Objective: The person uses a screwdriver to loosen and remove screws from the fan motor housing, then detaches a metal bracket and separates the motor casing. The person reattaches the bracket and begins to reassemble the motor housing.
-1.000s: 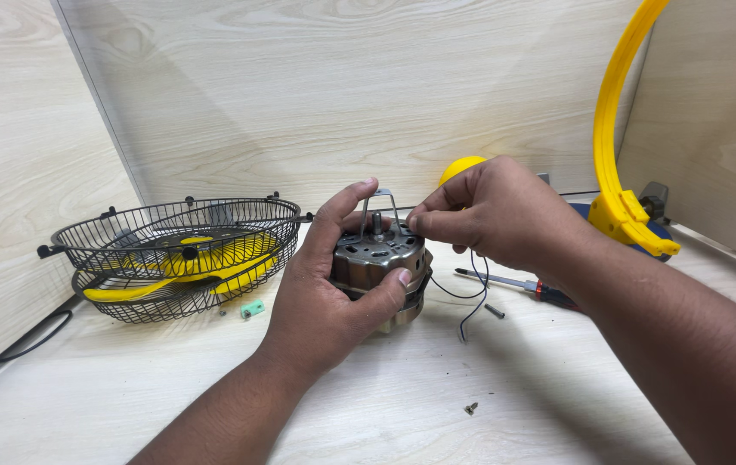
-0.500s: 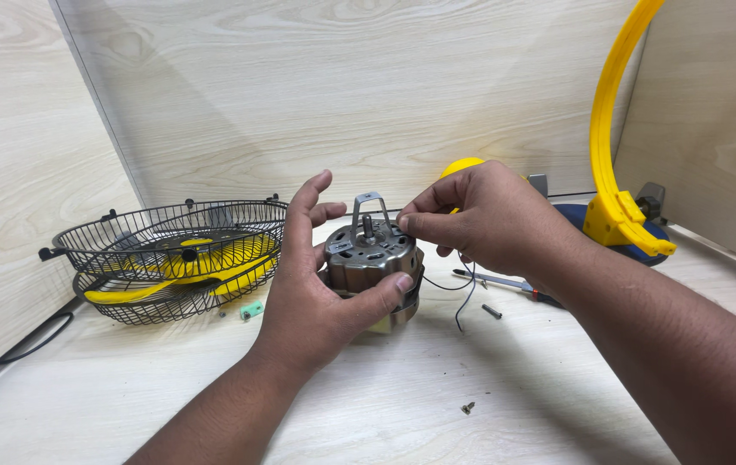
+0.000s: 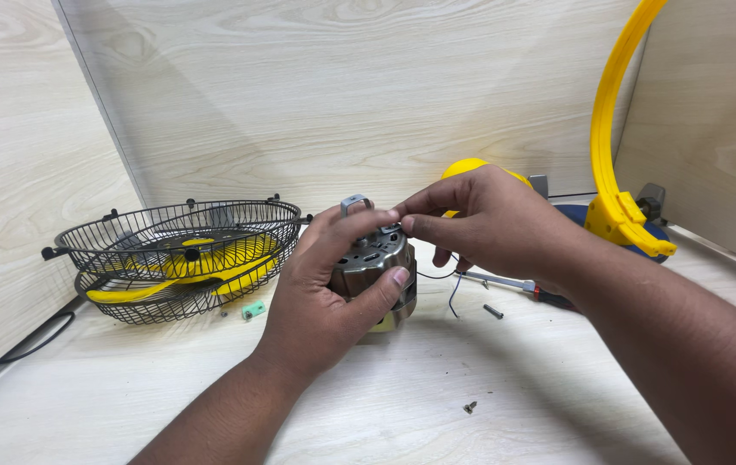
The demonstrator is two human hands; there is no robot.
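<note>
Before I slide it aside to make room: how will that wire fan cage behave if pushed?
The cage is probably light for its size, being open wire. It looks stiff enough to slide whole. Its upper half sits skewed, so it may shift over the yellow blade.

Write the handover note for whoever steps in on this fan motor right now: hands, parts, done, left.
Left hand: wrapped around the metal fan motor, holding it upright on the table.
Right hand: fingertips pinching at the motor's top edge, by the small metal bracket.
Parts: wire guards with yellow blade lie to the left; screwdriver and loose screws on the table; yellow ring on stand to the right.
Done: fan is apart, motor is out.
Left: work at the motor top seems unfinished; thin wires hang loose.
</note>
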